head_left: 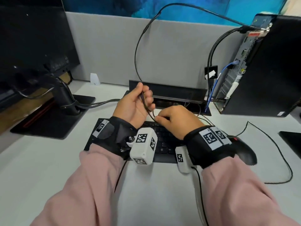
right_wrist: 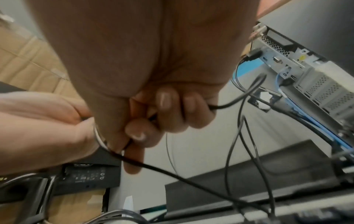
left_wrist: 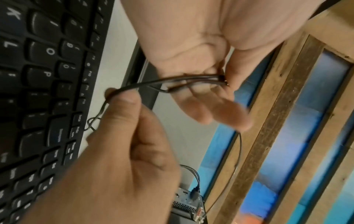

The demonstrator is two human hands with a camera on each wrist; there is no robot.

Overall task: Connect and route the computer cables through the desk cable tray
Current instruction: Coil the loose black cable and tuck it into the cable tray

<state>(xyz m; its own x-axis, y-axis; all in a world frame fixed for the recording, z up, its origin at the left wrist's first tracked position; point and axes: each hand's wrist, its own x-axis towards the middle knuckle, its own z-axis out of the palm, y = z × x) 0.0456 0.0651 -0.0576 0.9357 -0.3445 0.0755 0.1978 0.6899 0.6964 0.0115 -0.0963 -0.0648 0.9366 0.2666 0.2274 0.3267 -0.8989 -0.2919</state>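
While the left hand (head_left: 132,105) is pinching the folded cable (head_left: 149,110) above the keyboard (head_left: 164,137), the right hand (head_left: 176,119) is gripping its slack; pulling hard is likely risking yanking the computer (head_left: 254,66) plug loose.
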